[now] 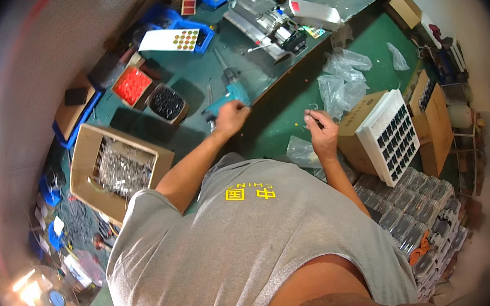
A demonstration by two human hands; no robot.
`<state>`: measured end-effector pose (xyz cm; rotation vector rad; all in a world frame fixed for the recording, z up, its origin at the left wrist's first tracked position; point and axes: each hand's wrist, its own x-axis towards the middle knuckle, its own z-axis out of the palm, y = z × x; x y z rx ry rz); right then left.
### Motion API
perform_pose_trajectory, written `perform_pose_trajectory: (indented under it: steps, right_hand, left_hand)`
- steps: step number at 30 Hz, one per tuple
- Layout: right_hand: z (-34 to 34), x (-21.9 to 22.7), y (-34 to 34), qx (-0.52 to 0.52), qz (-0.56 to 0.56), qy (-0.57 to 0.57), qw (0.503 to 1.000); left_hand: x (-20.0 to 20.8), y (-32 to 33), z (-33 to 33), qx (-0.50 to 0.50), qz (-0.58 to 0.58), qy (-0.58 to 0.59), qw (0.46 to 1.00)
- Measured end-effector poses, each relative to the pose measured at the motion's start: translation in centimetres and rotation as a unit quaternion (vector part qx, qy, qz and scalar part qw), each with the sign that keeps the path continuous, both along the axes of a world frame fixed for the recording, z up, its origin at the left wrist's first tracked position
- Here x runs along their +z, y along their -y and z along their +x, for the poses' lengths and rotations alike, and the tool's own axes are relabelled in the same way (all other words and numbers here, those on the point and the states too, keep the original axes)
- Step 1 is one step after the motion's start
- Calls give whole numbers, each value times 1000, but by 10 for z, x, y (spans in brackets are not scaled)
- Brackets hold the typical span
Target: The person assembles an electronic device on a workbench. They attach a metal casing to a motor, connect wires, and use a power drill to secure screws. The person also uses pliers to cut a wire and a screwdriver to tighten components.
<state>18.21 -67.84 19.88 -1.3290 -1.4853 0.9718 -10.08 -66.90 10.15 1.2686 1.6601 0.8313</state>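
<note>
My left hand [232, 118], its fingers curled together, is over the bench's front edge. Right beside it lies a teal cordless drill [237, 92] with its bit pointing away; I cannot tell whether the hand touches it. Farther right, my right hand [323, 131] is raised off the bench with thumb and forefinger pressed together. Whatever either hand pinches is too small or hidden to name. Beyond the drill sits a grey metal motor-like machine [266, 20], next to a silver housing [315, 13] with a red label.
Boxes of red parts [132, 85] and black screws [166, 101] stand left of the drill, near a carton of metal pieces [123, 167]. Clear plastic bags [343, 84] lie at right by a white tray of black parts [393, 136]. Stacked metal housings [411, 203] stand at my right side.
</note>
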Motion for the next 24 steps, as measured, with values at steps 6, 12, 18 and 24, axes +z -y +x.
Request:
perform_pose_trajectory:
  steps: [6,12,18,24]
  right_hand:
    - [45,-2,-47,-74,-11,28,997]
    - [81,-20,-119,-72,-57,-28,995]
    - [114,-42,-216,-43,-105,-92,989]
    - [141,-14,-344,52,-117,5,992]
  left_hand:
    - [-64,-66,-81,29,-176,-353,919]
    - [-96,-91,-87,30,-251,-377,891]
    - [-106,-87,-75,133,-223,-342,903]
    - [-113,-96,-70,175,-297,-334,877]
